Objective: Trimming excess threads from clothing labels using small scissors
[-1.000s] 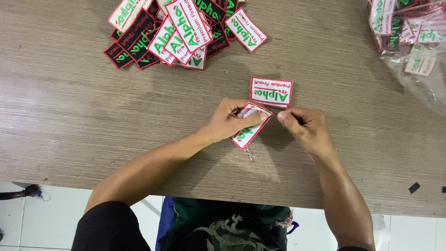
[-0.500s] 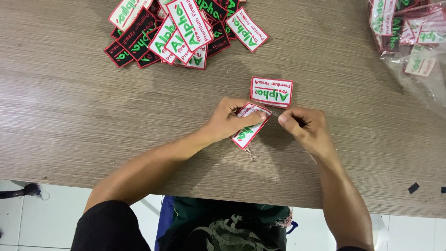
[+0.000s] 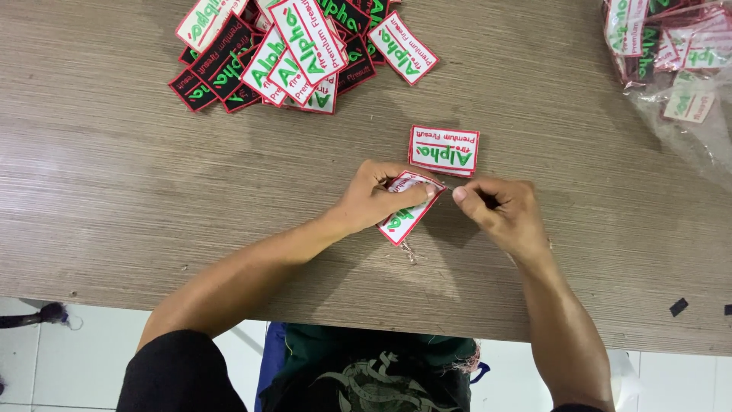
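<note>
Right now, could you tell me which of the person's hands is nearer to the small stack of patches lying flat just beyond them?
Right. The right hand sits just below the stack of patches, nearly touching it. The left hand is lower left, holding another patch.

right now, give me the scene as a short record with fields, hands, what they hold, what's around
left hand: grips a white patch with red border, tilted
right hand: fingers pinched close by the patch's upper corner; what they pinch is too small to tell
small stack of patches: flat on the table just beyond the hands
loose pile of patches: white and black, far left
clear plastic bag: holding more patches, far right
surface: wood-grain table
</note>
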